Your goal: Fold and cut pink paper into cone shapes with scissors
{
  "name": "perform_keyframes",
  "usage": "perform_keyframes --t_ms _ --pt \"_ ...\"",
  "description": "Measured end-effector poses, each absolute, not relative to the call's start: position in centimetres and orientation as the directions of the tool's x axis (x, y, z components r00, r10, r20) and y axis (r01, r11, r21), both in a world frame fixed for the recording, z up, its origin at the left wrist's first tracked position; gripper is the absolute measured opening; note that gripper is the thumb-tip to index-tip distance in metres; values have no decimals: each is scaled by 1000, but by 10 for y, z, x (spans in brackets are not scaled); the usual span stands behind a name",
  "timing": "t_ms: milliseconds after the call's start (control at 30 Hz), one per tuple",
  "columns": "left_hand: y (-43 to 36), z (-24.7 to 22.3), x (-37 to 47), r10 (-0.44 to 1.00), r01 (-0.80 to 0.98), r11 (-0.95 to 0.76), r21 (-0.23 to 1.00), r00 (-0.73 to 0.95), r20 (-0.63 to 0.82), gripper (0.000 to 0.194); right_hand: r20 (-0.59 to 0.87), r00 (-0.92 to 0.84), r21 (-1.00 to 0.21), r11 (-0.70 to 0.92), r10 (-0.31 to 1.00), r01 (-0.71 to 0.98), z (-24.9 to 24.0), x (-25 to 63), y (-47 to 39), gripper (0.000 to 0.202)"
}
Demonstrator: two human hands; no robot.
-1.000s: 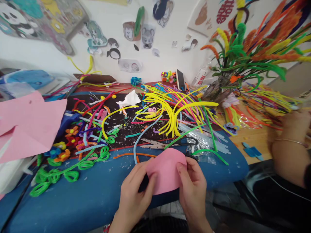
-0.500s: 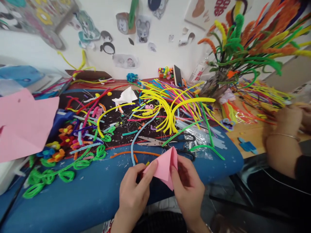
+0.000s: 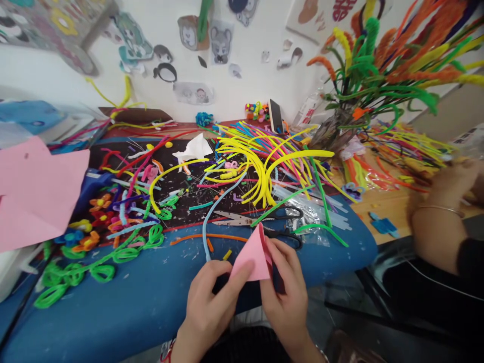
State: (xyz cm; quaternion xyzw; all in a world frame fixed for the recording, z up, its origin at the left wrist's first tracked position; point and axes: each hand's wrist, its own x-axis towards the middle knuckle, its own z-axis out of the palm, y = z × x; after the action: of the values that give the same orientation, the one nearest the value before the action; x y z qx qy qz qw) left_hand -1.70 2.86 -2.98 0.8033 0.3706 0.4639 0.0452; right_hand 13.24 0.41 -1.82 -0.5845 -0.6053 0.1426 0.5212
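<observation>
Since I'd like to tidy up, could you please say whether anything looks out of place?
The black-handled scissors lie open, crossed by a green pipe cleaner, and a crumpled white tissue on the dark mat looks like litter.

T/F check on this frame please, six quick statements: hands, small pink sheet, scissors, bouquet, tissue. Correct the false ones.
1. The left hand and right hand both hold the small pink sheet. True.
2. The small pink sheet is spread flat. False: it is bent over, with a point at the top.
3. The black-handled scissors lie nearer the hands than the pipe-cleaner bouquet. True.
4. The bouquet is left of the scissors. False: it is to their right.
5. The right hand holds the scissors. False: they lie on the table.
6. The white tissue lies beyond the scissors. True.
</observation>
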Motion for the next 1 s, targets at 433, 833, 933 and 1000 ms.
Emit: perform_keyframes --t_ms 433,833,933,1000 --pt "31 -22 -29 967 112 -250 962 -29 255 15 -11 320 -988 40 948 -150 -25 141 4 31" --pt "31 -29 -27 984 169 -165 972 -37 173 24 19 266 -999 7 964 46 -16 134 1 22" --pt "31 -30 -26 986 108 -158 981 -37 163 33 4 326 -1000 -6 945 29 -22 133 2 27" --pt "32 -28 -28 976 134 -207 969 -33 213 32 22 347 -1000 23 937 2 -24 134 3 47"
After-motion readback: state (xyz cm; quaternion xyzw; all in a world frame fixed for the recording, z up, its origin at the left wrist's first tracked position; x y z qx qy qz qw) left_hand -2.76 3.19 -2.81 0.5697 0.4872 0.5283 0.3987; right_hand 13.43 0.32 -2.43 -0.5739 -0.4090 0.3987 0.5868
